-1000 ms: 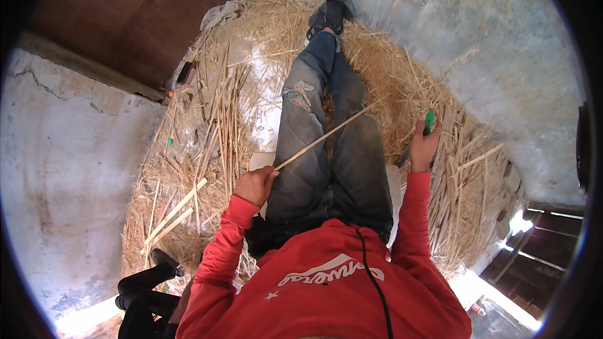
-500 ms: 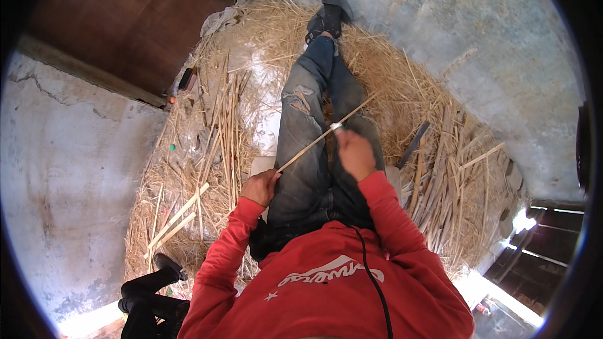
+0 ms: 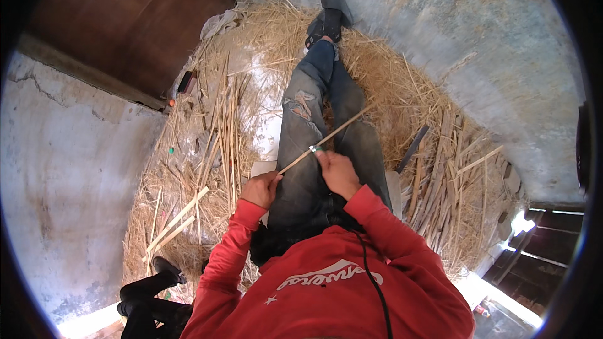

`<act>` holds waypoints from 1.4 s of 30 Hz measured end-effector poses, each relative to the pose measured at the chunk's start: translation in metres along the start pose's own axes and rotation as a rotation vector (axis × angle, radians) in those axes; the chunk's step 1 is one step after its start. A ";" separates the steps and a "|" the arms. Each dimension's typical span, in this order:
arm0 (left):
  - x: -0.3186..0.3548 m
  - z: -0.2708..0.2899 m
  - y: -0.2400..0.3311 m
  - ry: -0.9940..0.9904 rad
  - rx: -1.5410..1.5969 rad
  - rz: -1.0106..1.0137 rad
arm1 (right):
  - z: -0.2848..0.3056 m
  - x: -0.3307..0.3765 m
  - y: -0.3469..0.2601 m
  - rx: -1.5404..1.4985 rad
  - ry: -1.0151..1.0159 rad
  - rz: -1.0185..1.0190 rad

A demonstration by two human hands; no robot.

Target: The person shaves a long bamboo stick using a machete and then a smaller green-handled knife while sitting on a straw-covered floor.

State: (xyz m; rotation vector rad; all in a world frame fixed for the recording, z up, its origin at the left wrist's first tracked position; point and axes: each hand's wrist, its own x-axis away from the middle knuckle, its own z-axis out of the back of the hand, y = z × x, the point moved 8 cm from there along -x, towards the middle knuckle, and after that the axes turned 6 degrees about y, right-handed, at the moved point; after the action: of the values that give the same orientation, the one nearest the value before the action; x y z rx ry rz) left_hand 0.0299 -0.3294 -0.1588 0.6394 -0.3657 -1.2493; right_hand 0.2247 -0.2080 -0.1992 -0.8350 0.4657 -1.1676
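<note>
A thin pale wooden stick point(image 3: 349, 123) lies slantwise over my lap, its far end beyond my knee. My left hand point(image 3: 260, 191) is closed round its near end, thumb along the top. Partway up the stick, my right hand point(image 3: 340, 174) is closed, with the thumb reaching toward the wood. At that thumb's tip a small white-and-green piece point(image 3: 315, 148) presses against the stick; it is too small to tell its kind. The fingers of my right hand are partly hidden below the thumb.
Long thin sticks point(image 3: 220, 129) lie on shavings left of my legs, with pale split strips point(image 3: 178, 226) closer in. At right are a heap of strips point(image 3: 443, 169) and a dark flat bar point(image 3: 412, 149). Another person's dark-clothed leg point(image 3: 146, 290) shows at lower left. Walls point(image 3: 502, 44) enclose the floor.
My right hand has slid down the stick toward my left hand, bringing the small white-and-green piece with it. My left hand keeps its grip at nearly the same place.
</note>
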 end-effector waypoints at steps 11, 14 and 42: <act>-0.008 0.009 0.025 0.038 0.105 0.018 | 0.021 0.011 -0.011 -0.989 -0.574 -0.600; -0.009 0.023 0.031 0.189 0.062 -0.067 | 0.053 -0.007 -0.015 -0.954 -0.352 -0.477; -0.006 0.006 -0.018 -0.044 0.146 0.105 | 0.190 -0.032 0.023 -0.060 0.915 0.146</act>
State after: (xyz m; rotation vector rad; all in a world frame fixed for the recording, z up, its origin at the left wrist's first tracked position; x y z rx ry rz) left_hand 0.0110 -0.3285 -0.1648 0.7087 -0.5243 -1.1453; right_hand 0.3624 -0.1125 -0.1023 -0.2595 1.2888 -1.3618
